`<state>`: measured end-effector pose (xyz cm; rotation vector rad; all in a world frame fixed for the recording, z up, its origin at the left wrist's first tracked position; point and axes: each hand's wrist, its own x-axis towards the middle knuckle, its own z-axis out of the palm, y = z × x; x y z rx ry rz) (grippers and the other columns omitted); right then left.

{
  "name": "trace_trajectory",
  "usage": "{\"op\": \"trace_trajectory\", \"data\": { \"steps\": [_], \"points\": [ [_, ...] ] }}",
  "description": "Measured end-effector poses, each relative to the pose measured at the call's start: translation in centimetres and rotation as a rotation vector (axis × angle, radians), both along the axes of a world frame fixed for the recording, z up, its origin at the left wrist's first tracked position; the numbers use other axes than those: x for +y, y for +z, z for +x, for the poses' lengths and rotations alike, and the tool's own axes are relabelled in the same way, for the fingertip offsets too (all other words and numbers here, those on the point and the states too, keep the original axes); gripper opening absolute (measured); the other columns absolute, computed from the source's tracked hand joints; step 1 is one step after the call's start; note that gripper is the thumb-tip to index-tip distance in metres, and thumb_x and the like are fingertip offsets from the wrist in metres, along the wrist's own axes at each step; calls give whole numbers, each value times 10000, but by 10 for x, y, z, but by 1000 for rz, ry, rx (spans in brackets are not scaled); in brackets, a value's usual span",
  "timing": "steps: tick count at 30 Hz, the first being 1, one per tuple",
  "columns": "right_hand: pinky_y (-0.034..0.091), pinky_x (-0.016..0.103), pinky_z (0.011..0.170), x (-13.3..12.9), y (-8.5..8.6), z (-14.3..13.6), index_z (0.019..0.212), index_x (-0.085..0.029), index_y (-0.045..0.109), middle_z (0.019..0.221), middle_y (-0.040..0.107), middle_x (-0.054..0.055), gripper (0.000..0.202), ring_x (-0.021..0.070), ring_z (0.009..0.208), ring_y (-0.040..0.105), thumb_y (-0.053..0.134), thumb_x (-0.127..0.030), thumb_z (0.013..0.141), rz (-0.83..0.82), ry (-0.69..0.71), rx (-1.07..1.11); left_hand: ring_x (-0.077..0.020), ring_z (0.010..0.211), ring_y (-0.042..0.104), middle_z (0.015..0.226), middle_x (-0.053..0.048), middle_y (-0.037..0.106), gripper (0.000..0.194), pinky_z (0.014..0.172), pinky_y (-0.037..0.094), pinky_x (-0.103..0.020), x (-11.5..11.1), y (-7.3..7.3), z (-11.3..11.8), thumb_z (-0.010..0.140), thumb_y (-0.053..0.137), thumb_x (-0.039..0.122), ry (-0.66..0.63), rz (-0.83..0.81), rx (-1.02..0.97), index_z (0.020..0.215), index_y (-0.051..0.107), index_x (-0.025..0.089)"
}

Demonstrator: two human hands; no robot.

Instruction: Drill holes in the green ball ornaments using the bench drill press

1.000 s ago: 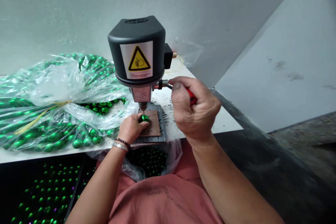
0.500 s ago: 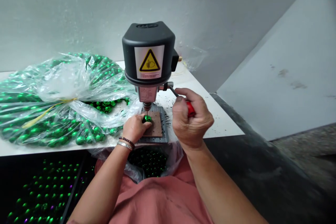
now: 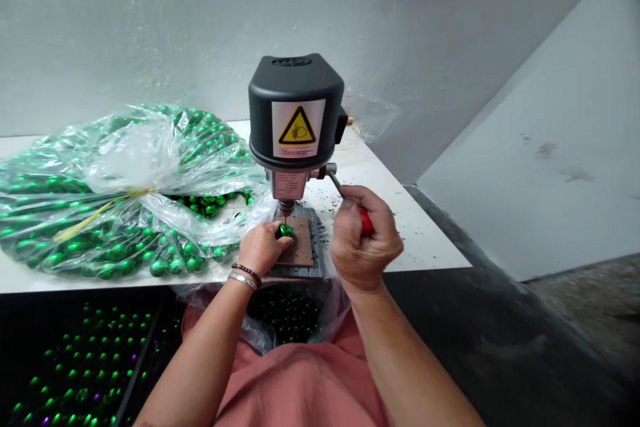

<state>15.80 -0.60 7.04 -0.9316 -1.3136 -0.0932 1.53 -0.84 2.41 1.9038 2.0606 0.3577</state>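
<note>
A dark bench drill press with a yellow warning label stands on the white table. My left hand pinches a shiny green ball between thumb and fingers. The ball is on a brown board over the grey metal base, directly beneath the chuck. A thin drill bit comes down to the top of the ball; whether it has entered is too small to tell. My right hand is closed around the red knob of the feed lever, right of the machine.
A tied clear plastic bag full of green balls covers the table's left side. Dark shavings lie around the base. An open bag of dark green pieces hangs below the table edge. Green balls fill a dark area at lower left.
The view has shifted a little, so the machine appears farther right and lower. Relative to the machine, my right hand and the lever knob sit slightly closer and lower. Both grips are unchanged.
</note>
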Motion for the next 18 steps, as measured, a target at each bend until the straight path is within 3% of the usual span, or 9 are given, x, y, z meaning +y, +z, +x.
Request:
{"op": "trace_trajectory", "data": {
  "steps": [5, 8, 10, 13, 16, 18],
  "points": [
    [442, 212, 541, -1, -19, 1, 917, -238, 618, 712, 606, -23, 218, 77, 578, 547, 504, -136, 762, -42, 22, -18, -209, 853, 619, 910, -64, 688, 261, 702, 398, -266, 0, 1, 0, 763, 539, 408, 4, -11, -26, 923, 643, 230],
    [443, 218, 534, -2, -17, 1, 899, -228, 621, 704, 605, -16, 195, 82, 570, 544, 488, -155, 777, -40, 20, -29, -200, 851, 615, 926, -64, 688, 277, 713, 401, -259, 0, 1, 0, 756, 550, 404, 12, -14, -43, 947, 647, 229],
    [449, 218, 548, 0, -1, 2, 907, -217, 621, 751, 633, -4, 182, 79, 580, 549, 486, -179, 790, -4, -16, -24, -196, 829, 615, 907, -63, 689, 282, 717, 405, -260, 1, -1, -1, 753, 557, 397, 14, -14, -60, 956, 654, 227],
    [438, 200, 530, 7, 37, 2, 895, -189, 633, 695, 628, -13, 168, 52, 510, 499, 501, -228, 799, -6, -16, -30, -198, 854, 609, 938, -60, 686, 297, 752, 415, -268, 0, -3, -3, 737, 583, 373, 18, 13, -120, 987, 659, 231],
    [431, 197, 529, 16, 67, 2, 853, -179, 645, 620, 582, -29, 198, 46, 503, 471, 493, -297, 809, -101, 81, 16, -198, 924, 594, 1026, -59, 672, 368, 823, 417, -275, -10, -3, -7, 721, 608, 349, 7, 70, -208, 1064, 645, 221],
    [436, 199, 545, 20, 75, 3, 850, -183, 646, 617, 564, -35, 218, 43, 513, 466, 482, -322, 814, -136, 143, 36, -187, 905, 599, 1022, -43, 674, 397, 822, 427, -269, -20, 1, -10, 719, 610, 350, -45, 72, -261, 1094, 638, 224]
  ]
}}
